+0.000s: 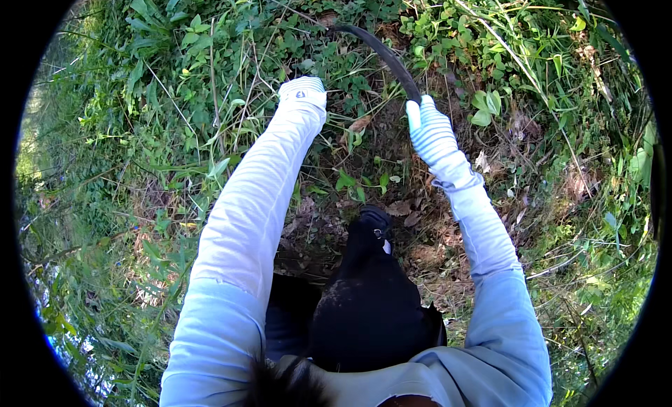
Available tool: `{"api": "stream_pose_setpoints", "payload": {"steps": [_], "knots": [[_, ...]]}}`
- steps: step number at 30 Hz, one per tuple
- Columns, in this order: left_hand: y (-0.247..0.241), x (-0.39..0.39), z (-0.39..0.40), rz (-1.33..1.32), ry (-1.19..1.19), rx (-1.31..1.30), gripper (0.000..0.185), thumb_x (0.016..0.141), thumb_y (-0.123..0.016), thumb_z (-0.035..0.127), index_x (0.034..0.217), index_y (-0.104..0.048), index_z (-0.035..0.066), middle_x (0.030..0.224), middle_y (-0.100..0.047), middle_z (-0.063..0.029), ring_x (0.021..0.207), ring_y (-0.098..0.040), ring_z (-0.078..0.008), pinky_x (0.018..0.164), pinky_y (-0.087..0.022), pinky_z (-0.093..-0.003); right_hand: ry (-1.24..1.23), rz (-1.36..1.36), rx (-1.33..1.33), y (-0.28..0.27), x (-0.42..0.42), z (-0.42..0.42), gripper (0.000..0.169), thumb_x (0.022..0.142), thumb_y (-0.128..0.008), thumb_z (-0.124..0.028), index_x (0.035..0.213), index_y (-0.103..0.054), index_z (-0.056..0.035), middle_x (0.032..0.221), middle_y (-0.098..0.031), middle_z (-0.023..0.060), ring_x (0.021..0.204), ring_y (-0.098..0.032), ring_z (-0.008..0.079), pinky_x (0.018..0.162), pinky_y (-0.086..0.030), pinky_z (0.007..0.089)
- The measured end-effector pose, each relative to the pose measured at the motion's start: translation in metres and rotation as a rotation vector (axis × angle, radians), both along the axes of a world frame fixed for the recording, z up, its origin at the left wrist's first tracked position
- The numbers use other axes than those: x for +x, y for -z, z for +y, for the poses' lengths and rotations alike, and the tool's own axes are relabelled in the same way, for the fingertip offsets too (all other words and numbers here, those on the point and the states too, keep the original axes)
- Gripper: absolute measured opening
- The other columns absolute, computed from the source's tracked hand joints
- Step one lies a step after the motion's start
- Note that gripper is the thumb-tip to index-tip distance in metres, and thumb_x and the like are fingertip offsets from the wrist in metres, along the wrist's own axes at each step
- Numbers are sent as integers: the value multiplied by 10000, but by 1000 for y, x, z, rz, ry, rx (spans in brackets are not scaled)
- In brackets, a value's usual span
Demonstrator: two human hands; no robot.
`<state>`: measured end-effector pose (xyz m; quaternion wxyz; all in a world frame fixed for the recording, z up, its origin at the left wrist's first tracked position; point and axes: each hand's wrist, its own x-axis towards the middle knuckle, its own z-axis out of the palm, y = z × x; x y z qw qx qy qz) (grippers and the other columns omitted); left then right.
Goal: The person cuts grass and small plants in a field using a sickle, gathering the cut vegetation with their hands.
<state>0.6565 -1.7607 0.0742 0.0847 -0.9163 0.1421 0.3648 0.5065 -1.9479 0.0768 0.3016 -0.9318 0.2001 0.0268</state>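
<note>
My right hand (434, 131), in a striped white-and-teal glove, is closed around the handle end of a sickle (391, 60). The sickle's dark curved blade arcs up and to the left over low weeds, its tip near a patch of bare soil. My left hand (303, 92), gloved alike, is down among green weeds (241, 97) left of the blade. Its fingers curl away from view, so whether they grip any stems is hidden. Thin stalks and leaves lie close around that hand.
My dark shoe (375, 218) stands on soil with dry leaves (401, 207) below the hands. A long dry stalk (517, 60) slants across the upper right. Dense leafy plants (152, 18) cover the left and far side; thin twigs (562, 262) lie at the right.
</note>
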Motion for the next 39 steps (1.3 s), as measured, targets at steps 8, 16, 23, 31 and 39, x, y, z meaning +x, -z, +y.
{"api": "stream_pose_setpoints", "payload": {"steps": [8, 16, 23, 31, 39], "knots": [[-20, -25, 87, 21, 301, 64, 274, 849, -545, 178, 1087, -615, 61, 1077, -643, -152, 1012, -609, -317, 838, -504, -407, 85, 226, 122, 49, -64, 90, 379, 950, -415, -361, 983, -517, 2, 756, -612, 276, 755, -599, 454, 627, -464, 523], [3, -80, 157, -159, 444, -27, 419, 717, -718, 237, 1092, -588, 103, 1047, -598, -91, 977, -580, -272, 806, -487, -389, -50, 471, 108, -20, -213, 58, 369, 948, -451, -322, 1015, -506, 36, 641, -582, 252, 619, -594, 426, 515, -447, 492], [12, -72, 148, -84, 443, -18, 367, 732, -732, 269, 1031, -621, 87, 1041, -603, -98, 1010, -574, -276, 843, -488, -384, -98, 159, 41, -21, -43, 74, 311, 954, -419, -350, 986, -460, -44, 631, -595, 207, 594, -588, 413, 523, -440, 508], [-31, -50, 200, -336, 432, -154, 437, 713, -687, 275, 1048, -602, 7, 1046, -604, -169, 1006, -565, -318, 883, -459, -369, -245, 209, 112, 14, 32, 125, 333, 956, -402, -367, 990, -500, -51, 742, -620, 223, 735, -597, 422, 642, -452, 505], [34, -166, 267, -69, 144, -34, 452, 706, -686, 379, 1020, -649, 56, 1049, -636, -118, 996, -580, -277, 899, -452, -355, -188, 208, 56, 31, -79, 116, 371, 957, -411, -361, 983, -512, -5, 621, -585, 220, 600, -600, 403, 533, -460, 493]]}}
